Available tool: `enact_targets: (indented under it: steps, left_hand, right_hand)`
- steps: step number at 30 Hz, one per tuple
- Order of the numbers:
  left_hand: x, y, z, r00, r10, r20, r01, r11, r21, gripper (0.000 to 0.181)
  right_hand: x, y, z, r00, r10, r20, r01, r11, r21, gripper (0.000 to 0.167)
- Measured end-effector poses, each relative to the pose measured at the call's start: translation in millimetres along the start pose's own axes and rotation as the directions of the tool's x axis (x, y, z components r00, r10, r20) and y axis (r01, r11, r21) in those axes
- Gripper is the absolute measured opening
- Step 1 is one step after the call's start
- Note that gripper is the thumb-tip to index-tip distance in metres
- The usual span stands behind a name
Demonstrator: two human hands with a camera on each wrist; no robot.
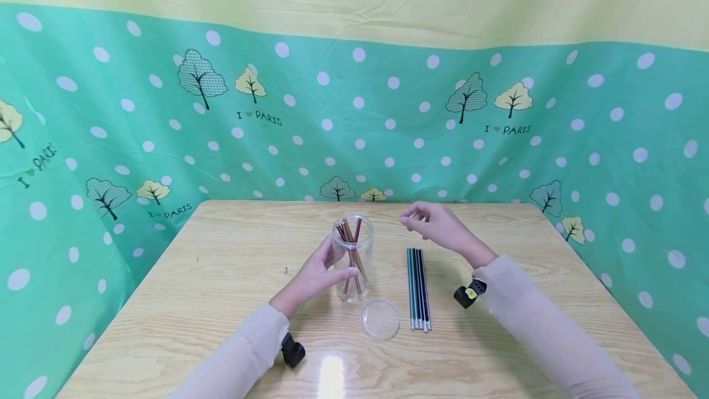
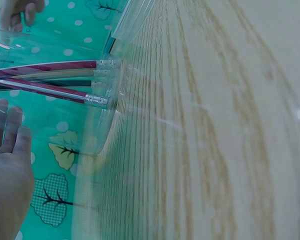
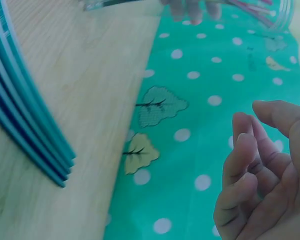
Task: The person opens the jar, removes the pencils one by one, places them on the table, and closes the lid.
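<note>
Upright on the table, a clear round jar (image 1: 368,260) holds several pencils (image 1: 357,230), mostly dark red. My left hand (image 1: 317,274) grips its left side, thumb across the front; in the left wrist view the fingers (image 2: 12,127) show through the glass beside the pencils (image 2: 72,66). To the right of the jar and above the table, my right hand (image 1: 443,226) holds nothing, its fingers loosely curled (image 3: 242,150) and the thumb apart from them. Several green and dark blue pencils (image 1: 418,288) lie side by side below that hand, also seen as teal pencils (image 3: 32,102) in the right wrist view.
A clear round lid (image 1: 380,319) lies flat between the jar and the row of pencils. Left of the jar is a tiny object (image 1: 286,270). A green and yellow patterned curtain (image 1: 388,103) hangs behind the wooden table (image 1: 221,263) and along both sides.
</note>
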State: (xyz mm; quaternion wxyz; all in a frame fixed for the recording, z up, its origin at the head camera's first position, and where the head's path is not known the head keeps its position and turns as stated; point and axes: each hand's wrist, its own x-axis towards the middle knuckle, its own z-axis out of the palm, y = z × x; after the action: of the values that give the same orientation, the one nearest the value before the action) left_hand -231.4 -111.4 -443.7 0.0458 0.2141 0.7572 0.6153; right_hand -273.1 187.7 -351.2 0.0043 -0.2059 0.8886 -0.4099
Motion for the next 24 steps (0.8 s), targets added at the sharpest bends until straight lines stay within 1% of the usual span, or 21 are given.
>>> enact_targets:
  steps: [5, 9, 15, 19, 24]
  left_hand:
    - [0.5, 1.0, -0.4, 1.0, -0.005, 0.008, 0.005, 1.0, -0.009, 0.083]
    - [0.3, 1.8, -0.5, 1.0, -0.001, 0.011, 0.001, 1.0, -0.015, 0.083]
    - [1.1, 1.7, -0.4, 1.0, 0.01, 0.02, -0.009, 0.999, -0.036, 0.08]
    - [2.0, 0.5, -0.8, 1.0, 0.016, 0.024, -0.015, 0.999, -0.037, 0.078]
    - [1.7, -1.2, -1.2, 1.0, 0.007, 0.023, -0.006, 0.999, -0.033, 0.08]
  right_hand:
    - [-0.4, -15.0, 0.5, 0.999, -0.028, -0.029, 0.028, 1.0, 0.001, 0.024]
    - [-2.9, -31.8, 1.4, 0.997, -0.06, -0.048, 0.06, 0.998, -0.008, 0.022]
    - [-6.1, -53.2, 5.0, 0.989, -0.132, -0.06, 0.131, 0.991, -0.022, 0.016]
    - [-6.9, -62.5, 9.1, 0.983, -0.173, -0.068, 0.172, 0.985, -0.021, 0.014]
    - [-5.1, -69.2, 16.0, 0.978, -0.201, -0.06, 0.201, 0.98, 0.001, 0.017]
